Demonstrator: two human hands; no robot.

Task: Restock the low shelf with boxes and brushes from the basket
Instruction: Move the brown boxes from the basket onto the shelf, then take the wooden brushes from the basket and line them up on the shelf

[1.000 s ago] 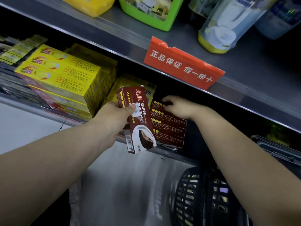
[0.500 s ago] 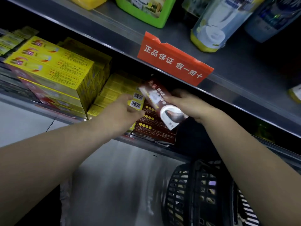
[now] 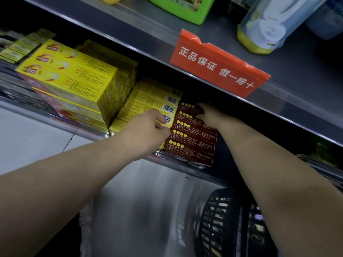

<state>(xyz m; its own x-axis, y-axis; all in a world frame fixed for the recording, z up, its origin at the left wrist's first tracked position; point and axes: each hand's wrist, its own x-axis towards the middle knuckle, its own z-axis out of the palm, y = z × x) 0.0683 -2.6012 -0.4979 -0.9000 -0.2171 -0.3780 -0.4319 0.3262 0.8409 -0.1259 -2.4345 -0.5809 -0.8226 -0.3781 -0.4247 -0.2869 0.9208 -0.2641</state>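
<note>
A stack of dark brown boxes with yellow dots stands on the low shelf, right of the yellow boxes. My right hand reaches under the upper shelf and grips the top brown box, which lies flat on the stack. My left hand rests with loosely curled fingers against the stack's left side, where it meets the yellow boxes, and holds nothing. The black basket sits at the lower right, below the shelf; its contents are hidden.
A taller pile of yellow cartons fills the shelf's left part. The upper shelf hangs close over my right hand and bears a red sign, a green container and bottles. Pale floor lies below.
The brown box passed from my left hand to my right. My right hand has laid it flat on top of the brown stack, and my left hand has moved to the stack's left side.
</note>
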